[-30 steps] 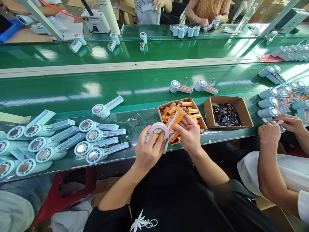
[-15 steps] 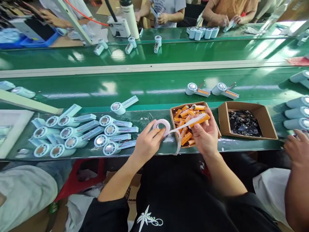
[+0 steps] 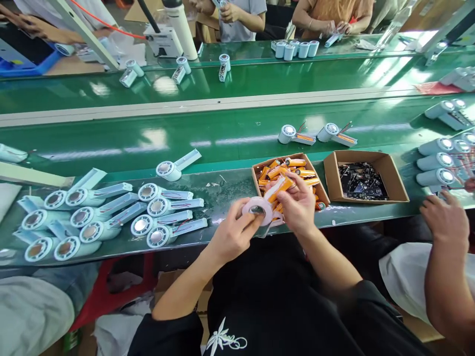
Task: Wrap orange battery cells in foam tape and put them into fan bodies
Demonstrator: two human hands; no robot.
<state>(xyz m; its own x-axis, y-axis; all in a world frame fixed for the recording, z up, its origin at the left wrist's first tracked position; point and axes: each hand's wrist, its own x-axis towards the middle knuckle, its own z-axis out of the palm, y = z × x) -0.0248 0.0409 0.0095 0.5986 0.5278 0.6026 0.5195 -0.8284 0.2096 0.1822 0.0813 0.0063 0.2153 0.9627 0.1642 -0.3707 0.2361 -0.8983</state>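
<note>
A roll of white tape (image 3: 257,209) is gripped by my left hand (image 3: 234,228). My right hand (image 3: 299,203) holds an orange battery cell (image 3: 282,188) with a white strip of tape along its side. Roll and cell are close together, and a loose curl of tape or backing hangs below them. Just behind my hands stands a cardboard box (image 3: 256,182) full of similar orange cells (image 3: 296,162), some carrying white strips.
Several pale blue fan-like housings with handles (image 3: 93,231) lie to the left. A box of black circuit boards (image 3: 403,194) stands right, beside a co-worker's hand (image 3: 445,217). Two housings (image 3: 328,131) sit on the green belt (image 3: 222,128). People work across it.
My right hand has brought the cell down and left towards the tape roll, and the stretch of tape between them is shorter. The whole view has shifted slightly.
</note>
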